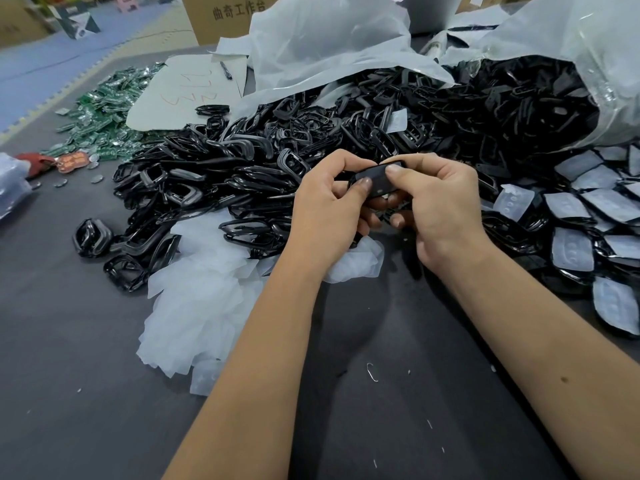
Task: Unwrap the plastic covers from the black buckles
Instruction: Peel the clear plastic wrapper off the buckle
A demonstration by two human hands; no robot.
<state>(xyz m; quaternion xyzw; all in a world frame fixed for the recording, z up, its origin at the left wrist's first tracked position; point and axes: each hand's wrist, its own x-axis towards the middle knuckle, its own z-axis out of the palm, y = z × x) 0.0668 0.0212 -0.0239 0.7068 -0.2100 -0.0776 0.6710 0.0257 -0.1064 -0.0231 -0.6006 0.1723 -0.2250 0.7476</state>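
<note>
One black buckle (378, 180) is held up over the table between both hands. My left hand (327, 216) pinches its left end with the thumb on top. My right hand (438, 209) grips its right end, thumb pressed on the upper face. Whether a plastic cover is on this buckle I cannot tell. A big heap of bare black buckles (214, 174) lies behind and to the left. Buckles with whitish covers (581, 216) lie at the right. Loose peeled covers (201, 292) pile up under my left forearm.
A large plastic bag (554, 81) spilling buckles lies at the back right, another bag (311, 46) behind the heap. Green circuit boards (100, 116), grey cardboard (194, 88) with a pen (225, 70), and a cardboard box (221, 15) sit at the back left. The dark table (398, 393) shows near me.
</note>
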